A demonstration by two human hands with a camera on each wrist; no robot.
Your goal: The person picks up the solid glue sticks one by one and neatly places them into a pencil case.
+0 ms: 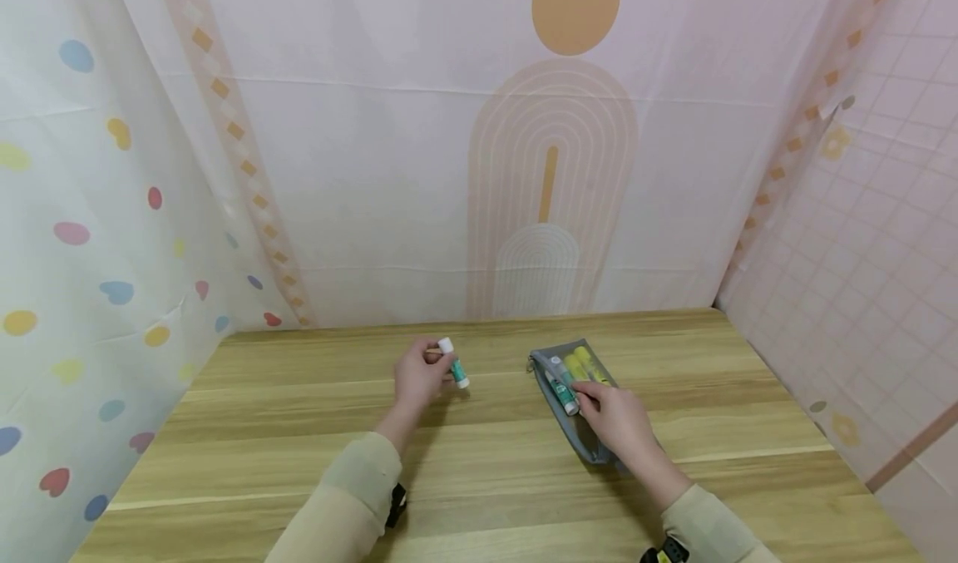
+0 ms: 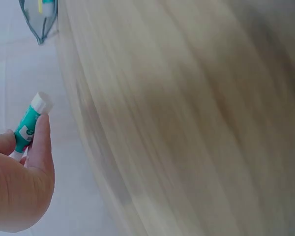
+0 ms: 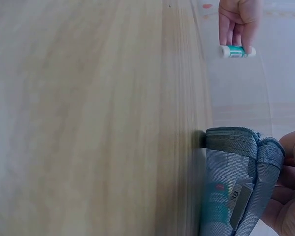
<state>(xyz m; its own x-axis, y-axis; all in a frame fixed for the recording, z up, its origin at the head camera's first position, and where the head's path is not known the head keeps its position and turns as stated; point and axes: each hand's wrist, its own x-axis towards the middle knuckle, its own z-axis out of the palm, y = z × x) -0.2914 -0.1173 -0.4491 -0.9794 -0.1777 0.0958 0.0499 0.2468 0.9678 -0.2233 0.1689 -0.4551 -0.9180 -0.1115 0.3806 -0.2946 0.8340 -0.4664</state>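
Note:
My left hand (image 1: pixel 421 373) pinches a glue stick (image 1: pixel 457 370) with a teal label and white ends, held above the table; the left wrist view shows the thumb and fingers on either side of the glue stick (image 2: pixel 28 123). On the right lies a grey mesh zip pouch (image 1: pixel 580 446), its top unzipped. My right hand (image 1: pixel 617 417) holds the pouch by its near right side, fingertips at the opening. Inside are another teal glue stick (image 1: pixel 563 395) and yellow sticks (image 1: pixel 582 363). In the right wrist view the pouch (image 3: pixel 231 167) partly hides the right fingers.
The pouch and hands are over a wood-grain table (image 1: pixel 479 480). Patterned cloth curtains (image 1: pixel 374 172) hang behind it and on both sides. A tag (image 3: pixel 240 201) marked 38 sits on the pouch beside its zip.

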